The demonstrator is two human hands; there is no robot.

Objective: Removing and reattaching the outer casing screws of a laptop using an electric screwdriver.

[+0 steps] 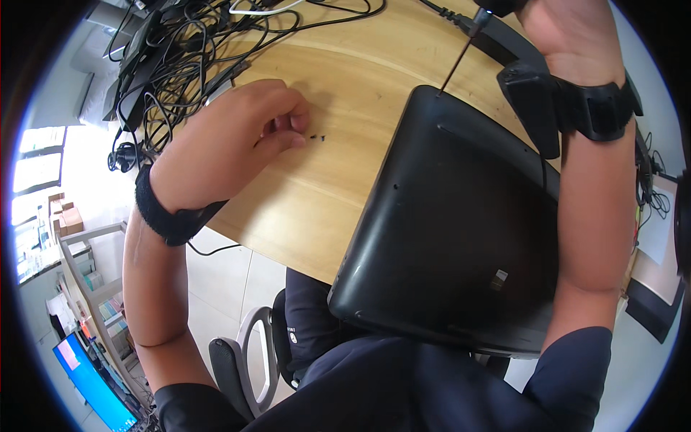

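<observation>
A large black flat device casing with rounded corners lies on the wooden table and reaches past its near edge to my lap. My right hand is at the top right, partly cut off by the frame, closed around the dark handle of a screwdriver. The screwdriver's thin shaft slants down, its tip at the casing's far left corner. My left hand rests above the table left of the casing, fingers curled, with nothing visible in them. Two tiny dark screws lie just beyond its thumb.
Tangled black cables fill the far left of the table. Straps circle both my wrists; a black box on the right one hangs over the casing. A chair armrest stands at the near left, with a lit monitor beyond.
</observation>
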